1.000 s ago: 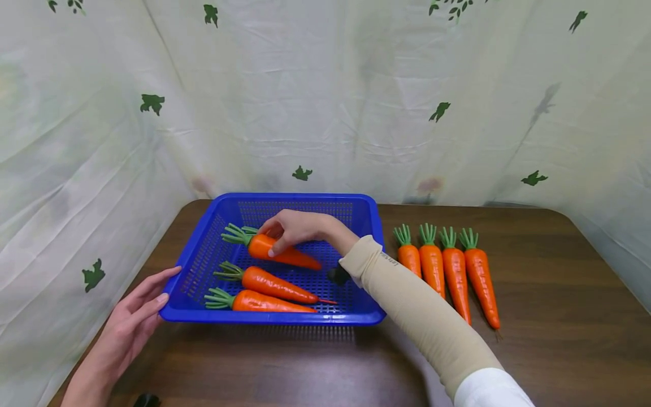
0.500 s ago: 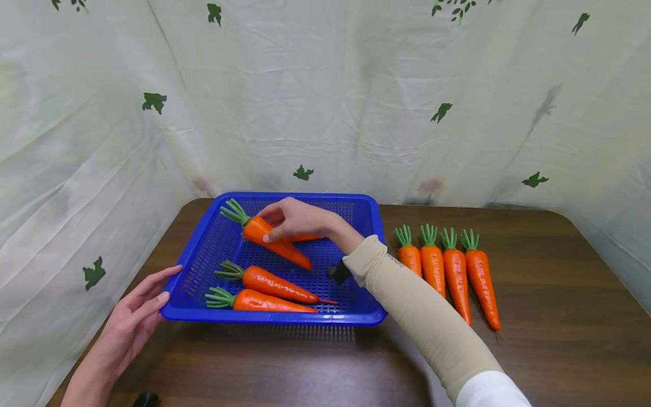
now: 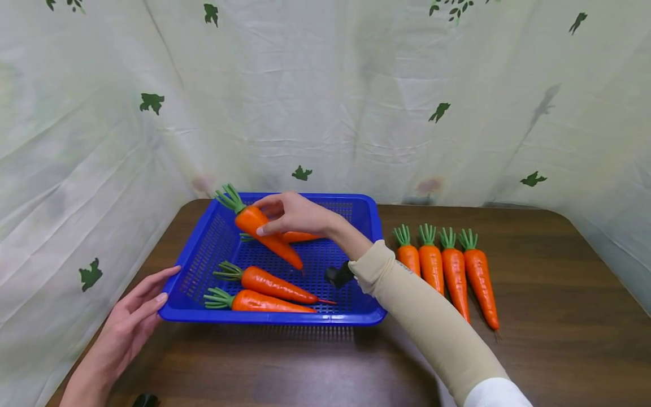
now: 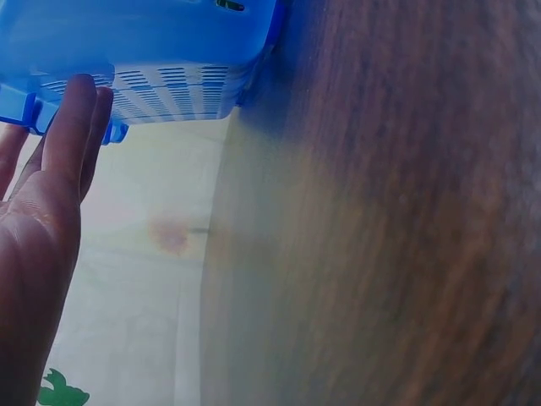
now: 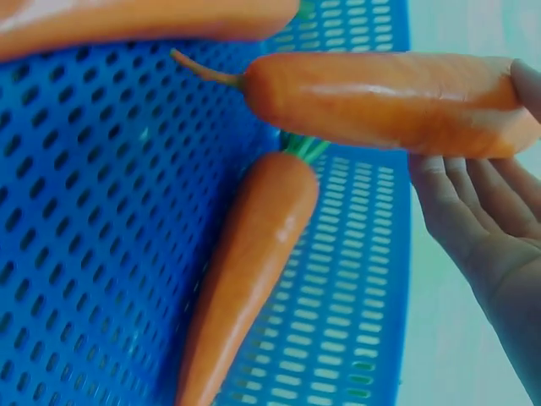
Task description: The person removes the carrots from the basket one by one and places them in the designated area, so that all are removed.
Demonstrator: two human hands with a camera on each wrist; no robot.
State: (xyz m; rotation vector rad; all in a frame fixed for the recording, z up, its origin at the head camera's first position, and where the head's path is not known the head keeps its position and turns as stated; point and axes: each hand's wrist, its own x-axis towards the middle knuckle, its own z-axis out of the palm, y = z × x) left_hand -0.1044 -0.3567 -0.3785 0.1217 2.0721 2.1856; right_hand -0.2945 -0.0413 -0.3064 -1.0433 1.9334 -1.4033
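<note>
Orange carrot [image 3: 276, 244]: tilted over the blue basket [image 3: 274, 317], partly covered by your right hand [image 3: 297, 215]; its leafy end falls outside the right wrist view.
Rear carrot [image 3: 304, 237]: partly hidden in the head view, behind the held one.
Table carrots [image 3: 454, 271]: your sleeve [image 3: 427, 322] hides the leftmost one's tip.
Black object [image 3: 338, 275]: too dark to make out.
Right grip: thumb and fingers clamped on the carrot.
Left grip: your left hand [image 3: 127, 319] touches the basket's left side, fingers straight.

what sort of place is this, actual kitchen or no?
Probably not; more like a curtained-off tabletop booth. Pale leaf-patterned sheeting hangs behind and to the left of a wood-grain table, with four carrots lined up on it.
</note>
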